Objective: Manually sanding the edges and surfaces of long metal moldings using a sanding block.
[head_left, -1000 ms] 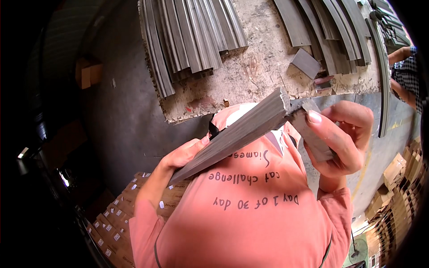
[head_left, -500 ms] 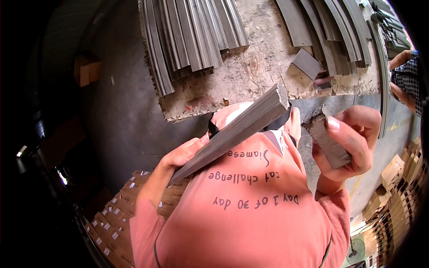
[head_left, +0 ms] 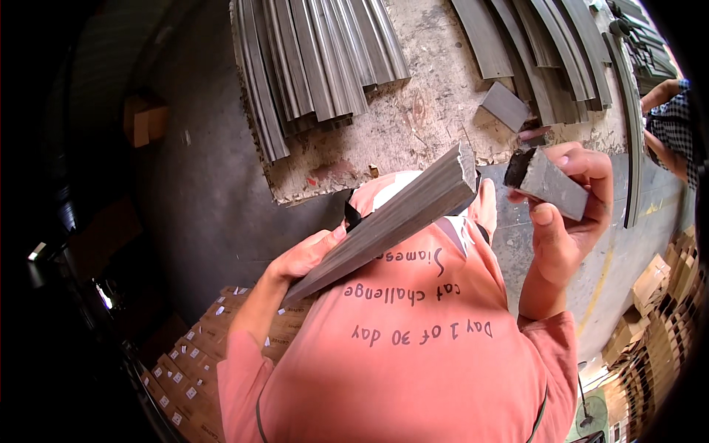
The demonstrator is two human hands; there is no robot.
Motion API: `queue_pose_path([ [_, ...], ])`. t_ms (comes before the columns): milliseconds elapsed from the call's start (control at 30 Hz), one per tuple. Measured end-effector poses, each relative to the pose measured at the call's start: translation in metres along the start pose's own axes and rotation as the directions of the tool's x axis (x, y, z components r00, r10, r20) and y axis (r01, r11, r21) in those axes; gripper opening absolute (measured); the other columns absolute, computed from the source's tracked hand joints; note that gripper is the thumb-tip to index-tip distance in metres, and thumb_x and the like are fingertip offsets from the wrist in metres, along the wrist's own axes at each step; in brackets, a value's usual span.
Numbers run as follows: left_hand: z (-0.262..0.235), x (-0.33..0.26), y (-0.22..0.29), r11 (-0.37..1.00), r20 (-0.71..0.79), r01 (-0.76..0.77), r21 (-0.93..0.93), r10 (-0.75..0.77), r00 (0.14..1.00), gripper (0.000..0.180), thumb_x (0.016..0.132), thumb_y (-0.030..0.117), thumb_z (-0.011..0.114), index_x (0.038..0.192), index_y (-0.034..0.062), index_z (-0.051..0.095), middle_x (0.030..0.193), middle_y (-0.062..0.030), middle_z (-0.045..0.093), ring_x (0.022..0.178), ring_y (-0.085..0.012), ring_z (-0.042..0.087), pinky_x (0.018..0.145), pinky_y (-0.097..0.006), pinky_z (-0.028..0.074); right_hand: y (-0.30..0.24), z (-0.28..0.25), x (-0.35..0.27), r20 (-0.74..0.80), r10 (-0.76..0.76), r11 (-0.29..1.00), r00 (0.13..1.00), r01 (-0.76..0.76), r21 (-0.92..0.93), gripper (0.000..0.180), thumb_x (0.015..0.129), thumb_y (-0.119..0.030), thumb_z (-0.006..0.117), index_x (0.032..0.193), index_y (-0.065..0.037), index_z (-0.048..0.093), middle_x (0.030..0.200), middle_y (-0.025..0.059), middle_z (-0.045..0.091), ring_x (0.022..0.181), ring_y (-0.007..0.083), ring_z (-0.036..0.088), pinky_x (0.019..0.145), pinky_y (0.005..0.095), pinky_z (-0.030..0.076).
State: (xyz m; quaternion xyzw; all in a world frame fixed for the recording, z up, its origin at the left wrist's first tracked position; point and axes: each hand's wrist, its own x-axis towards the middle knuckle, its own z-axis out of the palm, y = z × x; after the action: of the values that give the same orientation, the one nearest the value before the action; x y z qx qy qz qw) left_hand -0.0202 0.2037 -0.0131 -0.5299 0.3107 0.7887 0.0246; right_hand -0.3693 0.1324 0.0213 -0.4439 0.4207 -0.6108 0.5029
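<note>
A long grey moulding strip (head_left: 399,210) lies at a slant in front of my body, its rough-cut end up and to the right. My left hand (head_left: 306,255) is closed round its lower part. Raised on the right, my right hand (head_left: 572,229) grips a small grey block (head_left: 557,188) between thumb and fingers; the block's left end is dark and rough. The block is apart from the strip's end. A similar grey block (head_left: 504,107) rests on the worktable (head_left: 432,111) beyond, with a small dark and pinkish piece (head_left: 533,134) beside it.
Long grey strips (head_left: 317,59) are stacked on the table's left part, and more strips (head_left: 550,59) at its right. Another person's arm (head_left: 661,96) shows at the far right. Cardboard cartons (head_left: 185,369) stand at lower left; stacked brown pieces (head_left: 653,317) at lower right.
My right hand has turned the small block, so its dark rough end now faces left, and has lifted slightly. The strip and my left hand have hardly moved.
</note>
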Motion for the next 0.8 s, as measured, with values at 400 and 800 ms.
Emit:
queue_pose_path([
  [400, -0.003, 0.001, -0.011, 0.999, -0.020, -0.038, 0.027, 0.038, 0.999, 0.072, 0.102, 0.060, 0.032, 0.109, -0.0035, 0.066, 0.096, -0.0021, 0.064, 0.088, -0.0077, 0.052, 0.081, -0.024, 0.046, 0.010, 0.011, 0.008, 0.123, -0.115, 0.992, 0.986, 0.121, -0.044, 0.041, 0.069, -0.003, 0.080, 0.108, 0.003, 0.066, 0.104, 0.0131, 0.060, 0.093, 0.0194, 0.055, 0.080, 0.0290, 0.042],
  [800, -0.001, -0.002, -0.012, 0.998, -0.048, -0.060, 0.004, 0.060, 0.997, 0.069, 0.103, 0.057, 0.030, 0.106, -0.0010, 0.067, 0.087, 0.0036, 0.060, 0.080, -0.0054, 0.049, 0.076, -0.023, 0.045, -0.008, 0.006, 0.025, 0.385, -0.169, 0.955, 0.907, 0.247, -0.164, 0.039, 0.066, -0.006, 0.080, 0.103, 0.004, 0.071, 0.091, 0.0128, 0.064, 0.081, 0.0206, 0.061, 0.072, 0.0300, 0.047],
])
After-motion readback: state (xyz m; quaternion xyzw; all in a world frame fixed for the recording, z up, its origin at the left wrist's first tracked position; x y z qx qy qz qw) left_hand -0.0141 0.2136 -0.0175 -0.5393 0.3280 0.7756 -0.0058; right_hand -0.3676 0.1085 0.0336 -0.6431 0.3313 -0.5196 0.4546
